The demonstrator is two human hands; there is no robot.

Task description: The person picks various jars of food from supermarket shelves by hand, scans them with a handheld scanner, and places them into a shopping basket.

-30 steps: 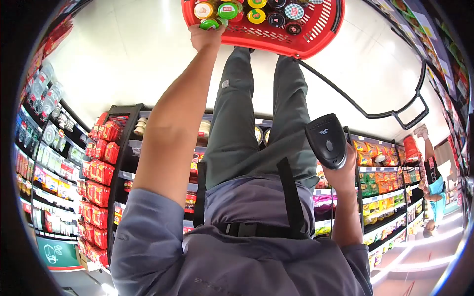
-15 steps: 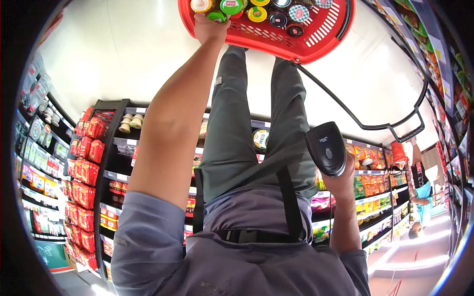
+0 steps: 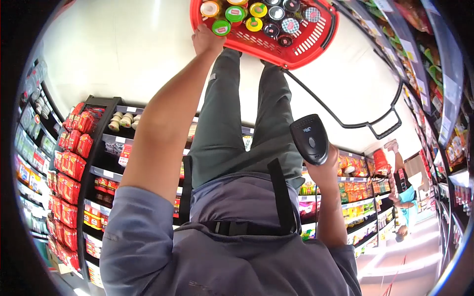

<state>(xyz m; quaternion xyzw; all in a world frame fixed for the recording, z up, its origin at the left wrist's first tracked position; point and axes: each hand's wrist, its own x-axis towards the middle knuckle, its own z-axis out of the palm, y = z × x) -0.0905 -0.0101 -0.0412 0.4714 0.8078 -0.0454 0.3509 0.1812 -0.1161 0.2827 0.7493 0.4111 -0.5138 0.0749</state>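
Observation:
At the top of the view, my left hand point(image 3: 208, 41) reaches over the near left corner of a red basket point(image 3: 302, 60). Its fingers are closed against the side of a green-lidded jar point(image 3: 220, 27); the palm side is hidden. Behind that jar are another green-lidded jar point(image 3: 235, 14) and a white-and-orange-lidded jar point(image 3: 210, 9). Several jars with yellow, black and checked lids stand farther right in the basket. Over on the right, my right hand point(image 3: 323, 170) is wrapped round a black handheld scanner point(image 3: 309, 139), held beside my right thigh, away from the basket.
The basket's black handle point(image 3: 340, 114) hangs out to the right over the pale floor point(image 3: 133, 54). Shelves of packets point(image 3: 69, 165) stand behind me and at the left. More shelving point(image 3: 434, 74) lines the right edge. Another person point(image 3: 406, 197) is at the far right.
The green-lidded jar at my left hand shows more of its lid. Basket, handle and scanner sit slightly farther left in the view than half a second ago. My right hand keeps its hold.

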